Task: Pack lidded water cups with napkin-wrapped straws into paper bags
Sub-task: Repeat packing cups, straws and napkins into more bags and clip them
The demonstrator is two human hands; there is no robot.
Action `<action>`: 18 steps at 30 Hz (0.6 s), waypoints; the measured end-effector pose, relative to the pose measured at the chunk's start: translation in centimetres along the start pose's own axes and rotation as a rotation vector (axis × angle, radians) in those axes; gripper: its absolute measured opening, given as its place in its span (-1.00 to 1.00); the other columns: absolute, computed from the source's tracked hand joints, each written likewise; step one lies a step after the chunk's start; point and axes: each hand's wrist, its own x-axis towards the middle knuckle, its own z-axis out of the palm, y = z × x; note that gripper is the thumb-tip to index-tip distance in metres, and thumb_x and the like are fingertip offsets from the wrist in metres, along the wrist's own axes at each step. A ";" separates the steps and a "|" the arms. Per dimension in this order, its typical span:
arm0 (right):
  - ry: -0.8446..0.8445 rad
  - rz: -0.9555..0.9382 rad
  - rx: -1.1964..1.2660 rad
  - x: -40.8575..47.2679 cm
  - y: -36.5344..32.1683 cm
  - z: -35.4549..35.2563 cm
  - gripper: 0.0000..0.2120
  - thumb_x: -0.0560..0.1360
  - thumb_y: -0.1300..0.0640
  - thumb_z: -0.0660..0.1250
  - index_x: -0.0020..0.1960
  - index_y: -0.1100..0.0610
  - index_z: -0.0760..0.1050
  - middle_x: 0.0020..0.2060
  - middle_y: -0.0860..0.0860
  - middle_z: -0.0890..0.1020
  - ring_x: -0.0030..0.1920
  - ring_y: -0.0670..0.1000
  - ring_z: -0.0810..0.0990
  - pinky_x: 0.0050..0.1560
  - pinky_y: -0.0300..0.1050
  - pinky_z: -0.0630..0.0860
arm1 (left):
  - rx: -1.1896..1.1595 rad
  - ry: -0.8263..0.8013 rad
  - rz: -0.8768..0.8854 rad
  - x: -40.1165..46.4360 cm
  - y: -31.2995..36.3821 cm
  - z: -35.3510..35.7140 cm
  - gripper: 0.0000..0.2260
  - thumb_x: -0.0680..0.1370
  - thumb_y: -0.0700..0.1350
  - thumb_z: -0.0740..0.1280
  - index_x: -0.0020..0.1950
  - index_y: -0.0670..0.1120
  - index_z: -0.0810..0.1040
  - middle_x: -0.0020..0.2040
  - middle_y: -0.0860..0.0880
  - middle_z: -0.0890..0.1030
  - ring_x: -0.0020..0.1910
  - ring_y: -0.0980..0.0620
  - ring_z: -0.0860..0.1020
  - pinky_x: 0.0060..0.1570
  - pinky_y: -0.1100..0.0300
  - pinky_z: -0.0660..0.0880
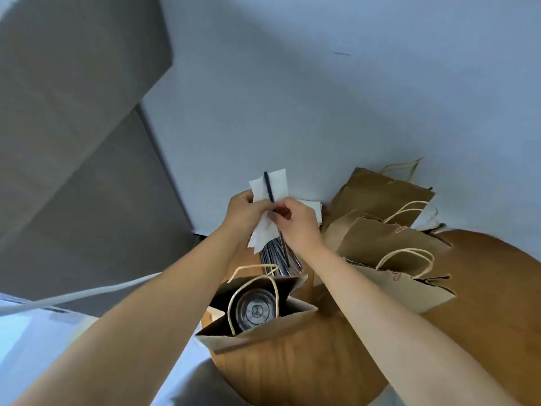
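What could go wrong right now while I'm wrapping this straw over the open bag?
The napkin is still loose around the black straw pinched by your left hand and right hand, so the straw may slip out. It could drop among the spare straws below. The open bag holding the lidded cup stands near the table edge and might tip.

A round wooden table fills the view from 3 to 6 o'clock. A pale wall spans 12 to 3 o'clock. Grey panels rise at 9 to 11 o'clock. A white cable crosses at 8 o'clock.
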 end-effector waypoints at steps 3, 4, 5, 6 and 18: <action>0.032 -0.125 -0.048 -1.5 -1.4 -0.8 -0.88 0.51 0.19 0.35 0.02 0.17 0.59 -0.08 0.06 0.65 -0.06 0.01 0.59 0.01 -0.09 0.54 | -0.001 0.008 0.106 -2.3 0.6 0.2 -0.91 0.50 -0.30 0.37 -0.16 -0.14 0.56 -0.25 -0.09 0.62 -0.39 0.13 0.61 -0.37 0.29 0.54; 0.048 -0.156 -0.070 -2.0 -1.8 -1.1 -0.89 0.49 0.17 0.37 -0.01 0.17 0.59 -0.11 0.06 0.64 -0.09 0.01 0.59 -0.02 -0.05 0.54 | -0.006 0.015 0.129 -2.9 0.8 0.2 -0.89 0.52 -0.30 0.36 -0.18 -0.13 0.55 -0.27 -0.06 0.60 -0.43 0.15 0.59 -0.41 0.31 0.52; 0.081 -0.176 -0.095 -2.5 -2.1 -1.4 -0.87 0.48 0.12 0.40 -0.03 0.16 0.56 -0.14 0.04 0.61 -0.11 0.01 0.56 -0.07 -0.04 0.53 | -0.009 0.019 0.147 -3.5 1.1 0.3 -0.88 0.52 -0.29 0.36 -0.18 -0.11 0.55 -0.27 -0.05 0.60 -0.42 0.13 0.58 -0.39 0.28 0.51; 0.130 -0.174 -0.112 -2.7 -2.3 -1.7 -0.80 0.45 0.07 0.43 -0.02 0.16 0.52 -0.12 0.02 0.56 -0.10 0.00 0.52 -0.09 -0.08 0.49 | -0.003 0.018 0.161 -3.9 1.4 0.2 -0.89 0.53 -0.27 0.36 -0.18 -0.10 0.54 -0.26 -0.04 0.60 -0.38 0.09 0.57 -0.36 0.25 0.52; -0.017 -0.080 0.057 -6.4 -6.1 -5.7 -0.91 0.46 0.13 0.42 -0.06 0.10 0.55 -0.23 -0.04 0.60 -0.21 -0.08 0.57 -0.28 -0.29 0.44 | 0.039 -0.200 0.195 -9.1 2.6 -0.4 -0.92 0.58 -0.20 0.30 -0.10 -0.10 0.56 -0.13 -0.18 0.56 -0.14 -0.07 0.52 -0.07 0.07 0.43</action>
